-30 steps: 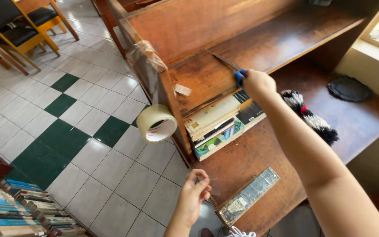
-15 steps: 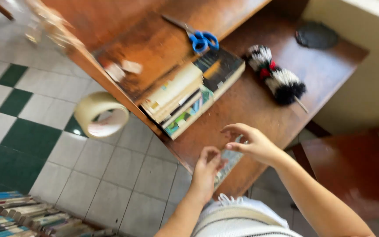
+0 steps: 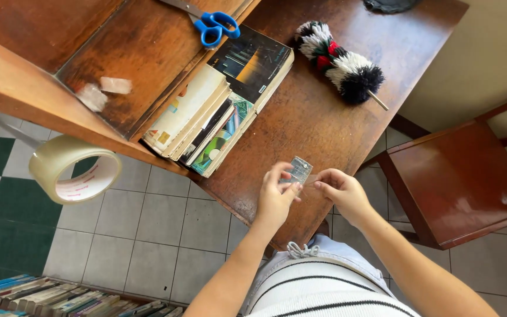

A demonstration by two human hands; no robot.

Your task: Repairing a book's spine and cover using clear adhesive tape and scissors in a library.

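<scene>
Both hands meet over the near edge of the wooden desk (image 3: 335, 117): the left hand (image 3: 275, 196) pinches a small strip of clear tape (image 3: 299, 170), the right hand (image 3: 340, 189) grips its other end. Scissors (image 3: 209, 23) lie far off; the tape roll (image 3: 74, 170) hangs left, tape not yet stuck down

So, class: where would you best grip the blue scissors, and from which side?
Probably by the blue handle loops, coming from the book side. The loops point toward that near edge, while the blades run away up-left out of frame, flat on the desk.
</scene>
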